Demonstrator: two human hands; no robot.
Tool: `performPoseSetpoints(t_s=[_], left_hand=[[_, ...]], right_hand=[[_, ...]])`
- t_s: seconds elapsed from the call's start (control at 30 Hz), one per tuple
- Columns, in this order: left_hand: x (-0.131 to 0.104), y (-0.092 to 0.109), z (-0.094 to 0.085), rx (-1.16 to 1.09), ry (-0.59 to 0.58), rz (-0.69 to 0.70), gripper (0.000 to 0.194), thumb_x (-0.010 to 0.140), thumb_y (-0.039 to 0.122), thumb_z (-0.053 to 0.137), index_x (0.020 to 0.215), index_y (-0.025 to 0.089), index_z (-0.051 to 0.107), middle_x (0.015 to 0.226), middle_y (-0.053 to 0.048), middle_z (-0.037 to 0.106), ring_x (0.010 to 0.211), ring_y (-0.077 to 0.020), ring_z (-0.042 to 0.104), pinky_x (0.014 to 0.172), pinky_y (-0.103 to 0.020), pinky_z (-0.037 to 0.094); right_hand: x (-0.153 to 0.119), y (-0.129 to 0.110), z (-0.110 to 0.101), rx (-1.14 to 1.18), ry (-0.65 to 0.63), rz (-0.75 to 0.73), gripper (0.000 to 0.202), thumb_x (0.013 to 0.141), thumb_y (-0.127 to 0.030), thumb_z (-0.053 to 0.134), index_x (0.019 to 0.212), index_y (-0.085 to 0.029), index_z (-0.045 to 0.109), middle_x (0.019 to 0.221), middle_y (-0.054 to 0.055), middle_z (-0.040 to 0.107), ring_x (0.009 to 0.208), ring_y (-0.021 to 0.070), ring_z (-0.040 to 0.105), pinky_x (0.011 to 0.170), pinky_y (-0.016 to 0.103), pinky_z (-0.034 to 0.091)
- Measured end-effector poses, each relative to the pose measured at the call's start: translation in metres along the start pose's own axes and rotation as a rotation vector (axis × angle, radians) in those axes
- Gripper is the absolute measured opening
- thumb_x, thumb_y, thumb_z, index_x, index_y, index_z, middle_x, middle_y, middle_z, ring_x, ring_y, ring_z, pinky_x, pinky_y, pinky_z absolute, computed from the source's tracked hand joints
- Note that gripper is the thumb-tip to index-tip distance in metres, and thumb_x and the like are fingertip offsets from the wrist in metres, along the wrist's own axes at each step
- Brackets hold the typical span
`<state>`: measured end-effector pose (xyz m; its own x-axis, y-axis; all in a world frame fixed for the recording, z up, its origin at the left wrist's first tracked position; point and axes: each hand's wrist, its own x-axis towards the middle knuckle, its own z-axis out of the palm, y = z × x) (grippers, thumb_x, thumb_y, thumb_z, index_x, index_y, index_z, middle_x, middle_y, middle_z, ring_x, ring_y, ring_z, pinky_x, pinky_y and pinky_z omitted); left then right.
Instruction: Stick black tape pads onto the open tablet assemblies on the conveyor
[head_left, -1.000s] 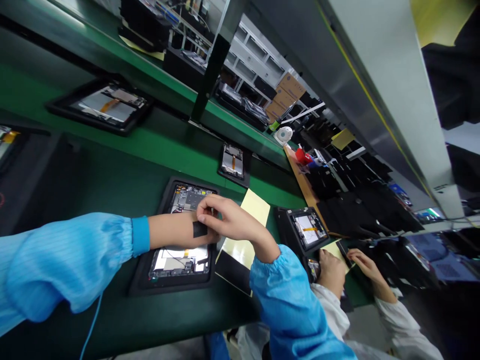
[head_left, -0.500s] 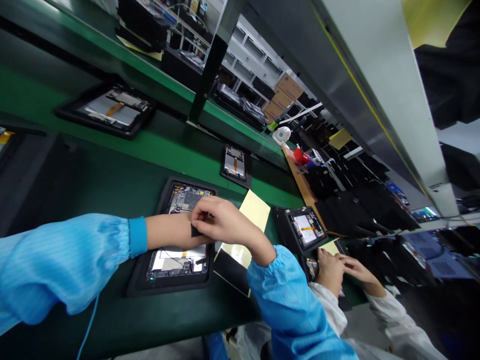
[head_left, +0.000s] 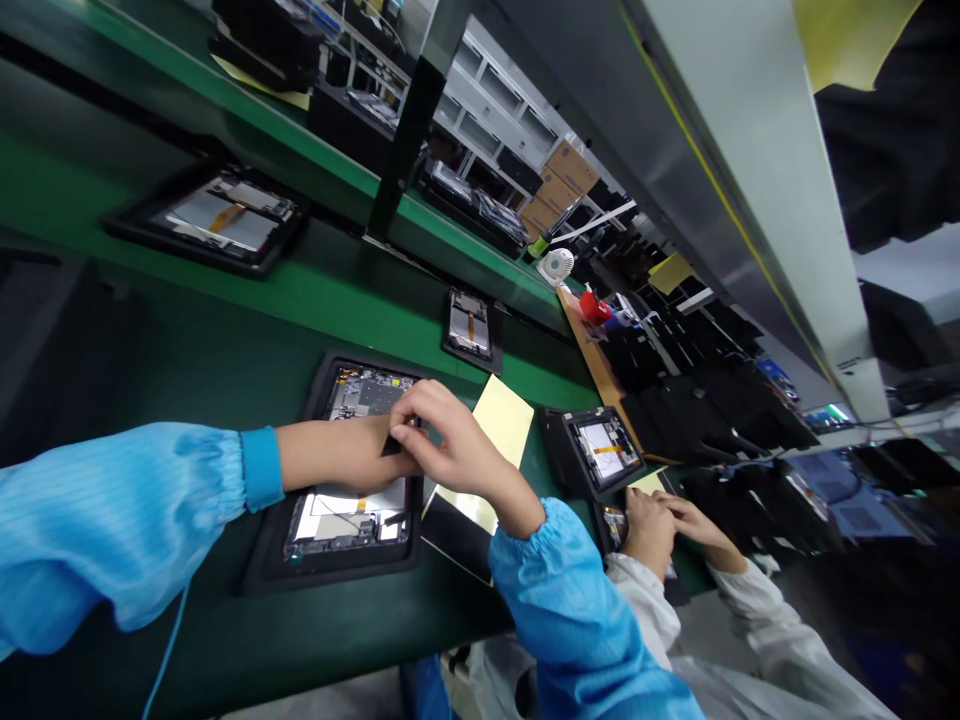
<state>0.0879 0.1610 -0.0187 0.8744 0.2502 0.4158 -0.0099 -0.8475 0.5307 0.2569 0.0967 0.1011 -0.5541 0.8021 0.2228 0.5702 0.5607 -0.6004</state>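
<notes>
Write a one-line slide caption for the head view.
Both hands, left hand and right hand, pinch a small black piece over an opened tablet on the green bench.

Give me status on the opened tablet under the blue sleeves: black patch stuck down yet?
Done: the opened tablet sits in its black tray with its insides exposed. In hand: the right hand pinches a small black patch against the left hand, above the tablet. Left: the patch is not yet on the tablet. Yellow sheet lies beside the tray.

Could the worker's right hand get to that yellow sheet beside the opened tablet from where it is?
Probably yes. The right hand hovers over the opened tablet, and the yellow sheet lies uncovered right beside it, with nothing between them.
</notes>
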Motion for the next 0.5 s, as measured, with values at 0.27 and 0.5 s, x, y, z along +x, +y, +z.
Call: performPoseSetpoints(t_s=[0.27,0.5], left_hand=[[0.004,0.008,-0.004,0.041,-0.023,0.165,0.037,0.11,0.022,0.036,0.089,0.018,0.066,0.08,-0.005,0.07,0.064,-0.013,0.053,0.059,-0.03,0.042],[0.008,0.006,-0.015,0.08,0.017,0.211,0.047,0.116,0.025,0.03,0.1,0.02,0.074,0.095,-0.001,0.077,0.084,-0.009,0.068,0.08,-0.023,0.053]], right_hand=[[-0.01,0.004,0.004,0.176,0.175,0.142,0.016,0.109,-0.034,0.063,0.096,-0.025,0.06,0.116,0.01,0.071,0.115,0.0262,0.066,0.109,0.043,0.053],[-0.021,-0.023,-0.02,0.369,0.344,0.266,0.015,0.1,-0.035,0.075,0.092,-0.024,0.068,0.118,0.009,0.072,0.117,0.0256,0.067,0.102,0.039,0.055]])
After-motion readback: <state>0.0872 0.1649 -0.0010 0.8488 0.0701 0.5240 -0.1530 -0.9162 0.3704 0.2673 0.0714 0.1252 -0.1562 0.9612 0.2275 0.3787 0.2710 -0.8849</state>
